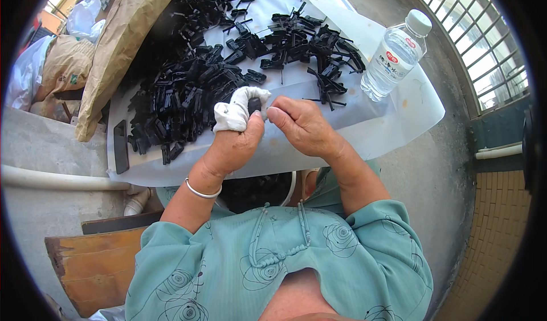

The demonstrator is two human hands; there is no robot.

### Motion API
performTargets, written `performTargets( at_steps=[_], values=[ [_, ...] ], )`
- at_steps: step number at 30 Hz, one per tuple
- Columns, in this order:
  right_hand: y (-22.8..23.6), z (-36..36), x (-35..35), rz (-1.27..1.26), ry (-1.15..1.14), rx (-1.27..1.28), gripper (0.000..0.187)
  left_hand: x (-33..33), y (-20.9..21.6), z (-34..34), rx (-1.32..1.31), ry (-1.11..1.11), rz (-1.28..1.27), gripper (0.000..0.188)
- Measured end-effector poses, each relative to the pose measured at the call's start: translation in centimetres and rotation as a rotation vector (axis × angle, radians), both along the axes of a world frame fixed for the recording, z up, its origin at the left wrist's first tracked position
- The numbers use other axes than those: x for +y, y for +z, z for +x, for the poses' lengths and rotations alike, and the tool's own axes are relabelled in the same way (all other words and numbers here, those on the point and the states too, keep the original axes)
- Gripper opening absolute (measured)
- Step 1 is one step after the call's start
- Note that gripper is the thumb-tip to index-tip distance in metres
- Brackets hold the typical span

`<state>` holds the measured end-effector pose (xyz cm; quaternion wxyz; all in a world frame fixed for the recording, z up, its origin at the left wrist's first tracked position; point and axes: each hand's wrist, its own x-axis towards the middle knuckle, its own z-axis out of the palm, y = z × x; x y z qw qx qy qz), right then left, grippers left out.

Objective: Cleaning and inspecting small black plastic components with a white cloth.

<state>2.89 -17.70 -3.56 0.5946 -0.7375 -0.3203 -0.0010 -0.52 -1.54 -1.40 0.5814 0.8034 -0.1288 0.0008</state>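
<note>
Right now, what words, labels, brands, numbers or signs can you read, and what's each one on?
Clear plastic bottle with a white cap: pale print on red ovals, dark characters below; I won't repeat the wording.
Crumpled brown paper bag at left: green mark, too small to read.
Small black piece in the left hand: no readable text.

Cannot see fingers of left hand [235, 143] under crumpled white cloth [228, 117], nor all of small black plastic piece [254, 104], partly covered by thumb [254, 126]. Cannot tell content inside curled right hand [305, 128]. Cannot follow crinkled brown paper [126, 33] past top edge.
</note>
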Motion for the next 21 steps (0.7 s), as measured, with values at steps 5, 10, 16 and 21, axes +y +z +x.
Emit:
performTargets(
  at_steps=[5,10,16,21],
  values=[
    [-0.8,-0.5,0.6,0.020,-0.007,0.020,0.020,-1.0,-0.2,0.0,-0.337,0.044,0.241,0.023],
    [-1.3,-0.9,1.1,0.022,-0.029,0.086,0.021,-0.6,-0.2,-0.3,-0.198,0.001,0.181,0.024],
    [-0.1,-1.2,0.6,0.192,0.117,0.214,0.025,-1.3,0.5,-0.4,-0.201,0.013,0.121,0.024],
    [-1.1,-0.7,1.3,0.106,-0.031,0.001,0.019,-0.8,-0.1,-0.4,-0.352,0.049,0.200,0.025]
  ],
)
